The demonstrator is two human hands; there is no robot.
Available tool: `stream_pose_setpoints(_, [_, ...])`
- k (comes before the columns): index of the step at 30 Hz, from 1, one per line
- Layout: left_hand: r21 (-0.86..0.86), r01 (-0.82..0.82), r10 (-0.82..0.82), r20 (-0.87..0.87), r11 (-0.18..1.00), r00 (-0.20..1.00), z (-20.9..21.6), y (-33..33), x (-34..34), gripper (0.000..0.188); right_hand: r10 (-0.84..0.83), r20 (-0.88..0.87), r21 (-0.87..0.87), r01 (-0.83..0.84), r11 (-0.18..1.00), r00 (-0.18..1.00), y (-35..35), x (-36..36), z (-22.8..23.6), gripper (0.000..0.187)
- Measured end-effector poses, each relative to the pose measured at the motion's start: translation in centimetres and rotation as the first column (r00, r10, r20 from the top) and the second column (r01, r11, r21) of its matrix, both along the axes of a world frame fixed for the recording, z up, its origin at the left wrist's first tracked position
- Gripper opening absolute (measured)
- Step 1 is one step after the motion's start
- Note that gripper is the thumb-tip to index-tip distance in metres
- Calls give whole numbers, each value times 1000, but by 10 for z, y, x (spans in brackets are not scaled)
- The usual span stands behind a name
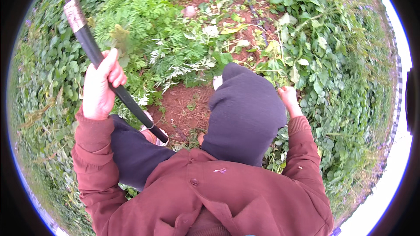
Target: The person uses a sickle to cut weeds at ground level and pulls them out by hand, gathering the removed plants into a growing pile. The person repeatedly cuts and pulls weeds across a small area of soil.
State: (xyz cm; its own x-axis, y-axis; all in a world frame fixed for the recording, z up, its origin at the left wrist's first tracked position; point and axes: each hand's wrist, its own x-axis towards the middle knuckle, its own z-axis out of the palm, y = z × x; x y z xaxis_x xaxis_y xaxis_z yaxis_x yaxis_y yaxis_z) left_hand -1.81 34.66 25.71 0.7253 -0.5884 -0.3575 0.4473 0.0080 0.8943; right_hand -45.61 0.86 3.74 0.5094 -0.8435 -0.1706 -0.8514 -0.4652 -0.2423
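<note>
Left hand (99, 91) raised, clamped round black handle (134, 107) | right hand (290, 99) beside knee (247, 102), grip unclear

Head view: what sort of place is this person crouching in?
Probably a garden plot or overgrown field outdoors: dense green plants surround a patch of bare reddish soil, and the left hand grips a black-handled tool.

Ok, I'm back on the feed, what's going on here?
The person is crouched among green plants. Their left hand has its grip closed around a black-handled tool, with its dark head toward the view's upper left. The right hand is by the plants, just past the bent right knee; whether it holds anything is hard to tell. Reddish soil shows between the legs.
</note>
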Motion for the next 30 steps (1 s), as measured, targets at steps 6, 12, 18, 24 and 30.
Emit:
stream_pose_setpoints(6, [-20,20,-20,22,1000,1000,7,-2,-8,23,-500,408,500,271,822,764,-35,21,35,20])
stream_pose_setpoints(12, [10,1,-1,34,1000,999,5,2,-9,16,-461,672,407,232,884,579,-110,52,26,21])
stream_pose_setpoints(18, [25,-44,44,28,999,999,3,10,-8,16,-621,767,639,-107,762,159,-135,89,-16,28])
stream_pose_setpoints(24, [1,-125,125,10,992,992,11,26,-13,15,-739,673,725,174,666,21,-70,83,-41,28])
stream_pose_setpoints(30, [10,-243,242,34,970,970,16,52,-17,19,-302,615,189,236,953,728,-24,84,12,31])
